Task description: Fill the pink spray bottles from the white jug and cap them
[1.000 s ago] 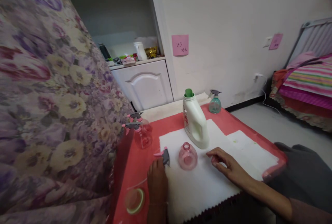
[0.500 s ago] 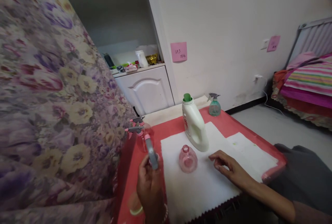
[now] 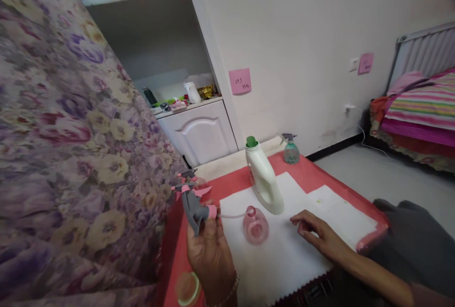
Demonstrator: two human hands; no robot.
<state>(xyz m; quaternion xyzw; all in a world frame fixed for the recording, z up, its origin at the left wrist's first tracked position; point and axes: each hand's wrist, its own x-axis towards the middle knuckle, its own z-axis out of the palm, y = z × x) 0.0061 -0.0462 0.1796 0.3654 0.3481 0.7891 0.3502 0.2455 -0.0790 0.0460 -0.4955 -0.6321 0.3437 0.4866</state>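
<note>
My left hand [image 3: 212, 251] is closed around a trigger spray head [image 3: 195, 206], grey with a pink trigger and collar. Its thin tube points right, its end near the mouth of a pink spray bottle [image 3: 256, 226]. That bottle has no top on and rests on a white cloth [image 3: 284, 255]. Low over the cloth's right part is my right hand [image 3: 314, 232], its fingers loosely bent and apart, with nothing in it. Between and behind the hands stands a white jug [image 3: 265, 179] with a green piece [image 3: 251, 141] in its mouth.
Pink spray bottles with grey heads [image 3: 187, 174] are partly hidden behind my left hand. A green spray bottle [image 3: 291, 153] is at the red table's [image 3: 309, 169] back corner. A round container [image 3: 187, 289] lies near my left wrist. Floral curtain [image 3: 103, 155] hangs at left.
My left hand has turned the spray head sideways, so its trigger shows and its tube points right toward the pink bottle. My right hand has hardly moved. The view has tilted slightly upward.
</note>
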